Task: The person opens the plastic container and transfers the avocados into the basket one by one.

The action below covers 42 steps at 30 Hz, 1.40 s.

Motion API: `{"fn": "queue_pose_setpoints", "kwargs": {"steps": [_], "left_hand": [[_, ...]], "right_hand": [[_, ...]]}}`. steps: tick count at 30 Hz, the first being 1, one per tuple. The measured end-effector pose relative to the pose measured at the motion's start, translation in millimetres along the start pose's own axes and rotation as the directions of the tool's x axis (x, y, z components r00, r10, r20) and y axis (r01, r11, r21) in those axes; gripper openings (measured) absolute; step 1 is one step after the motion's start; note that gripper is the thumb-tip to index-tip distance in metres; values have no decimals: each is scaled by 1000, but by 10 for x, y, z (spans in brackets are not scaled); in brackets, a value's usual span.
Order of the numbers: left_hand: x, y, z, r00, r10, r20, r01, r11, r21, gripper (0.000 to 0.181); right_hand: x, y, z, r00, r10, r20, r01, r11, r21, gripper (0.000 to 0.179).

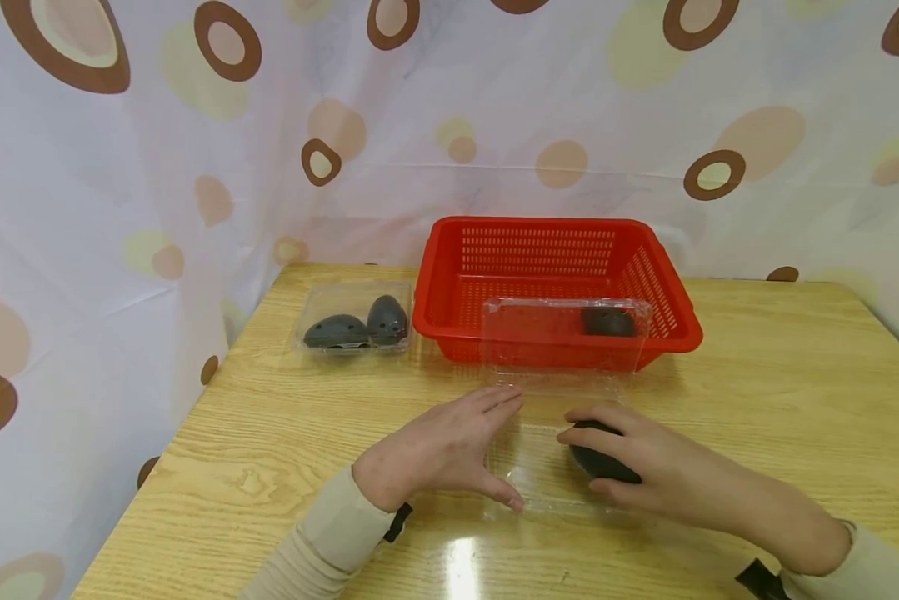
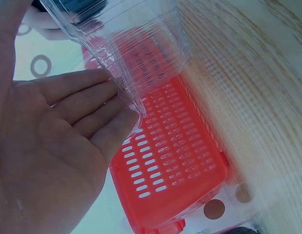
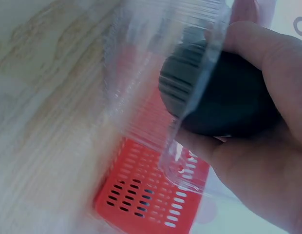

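My right hand (image 1: 659, 462) grips a black, smooth, egg-shaped object (image 1: 602, 454), its fingers and thumb curled round the sides. The object is partly inside the base of a clear plastic clamshell box (image 1: 535, 479), tilted over its right half. In the right wrist view the black object (image 3: 229, 97) shows partly through the box's clear wall. The box's lid (image 1: 539, 362) stands raised at the back, overlapping the basket. My left hand (image 1: 449, 450) is at the box's left side, fingers extended; in the left wrist view its fingertips touch the clear box (image 2: 141, 58).
A red perforated basket (image 1: 452, 333) stands behind the box, with one dark oval object (image 1: 606, 321) seen through the lid. To its left lies a closed clear box (image 1: 332, 296) with two dark oval objects (image 1: 337, 332). A patterned cloth hangs behind the wooden table (image 1: 269, 433).
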<state>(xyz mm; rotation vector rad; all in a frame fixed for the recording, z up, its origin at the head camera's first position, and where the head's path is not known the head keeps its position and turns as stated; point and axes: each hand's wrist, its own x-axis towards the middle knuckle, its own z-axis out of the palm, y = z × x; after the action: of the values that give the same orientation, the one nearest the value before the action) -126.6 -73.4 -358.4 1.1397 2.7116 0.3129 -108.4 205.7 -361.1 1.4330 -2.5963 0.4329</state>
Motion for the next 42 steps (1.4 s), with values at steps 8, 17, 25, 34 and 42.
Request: {"fn": "queue_pose_setpoints", "kwargs": {"steps": [8,17,25,34,42], "left_hand": [[-6,-11,4,1000,-3,-2,3,1000,-8,113],[-5,2,-4,1000,-9,4,9,1000,-12,113],[4,1,-6,1000,-5,9,5,999,-34,113],[1,5,-14,1000,-3,9,3,999,-32,113],[-8,11,-18,1000,-8,10,8,999,-34,113]], "right_hand": [[-52,-27,-132,998,69,-1,-69,998,-6,62],[-175,10,-239,993,110,-34,-111,994,-18,66],[-277,35,-354,984,169,-52,-170,985,-26,69],[-380,189,-510,979,171,-111,-177,983,-47,72],[-366,307,-685,971,206,-121,-217,972,-86,71]]}}
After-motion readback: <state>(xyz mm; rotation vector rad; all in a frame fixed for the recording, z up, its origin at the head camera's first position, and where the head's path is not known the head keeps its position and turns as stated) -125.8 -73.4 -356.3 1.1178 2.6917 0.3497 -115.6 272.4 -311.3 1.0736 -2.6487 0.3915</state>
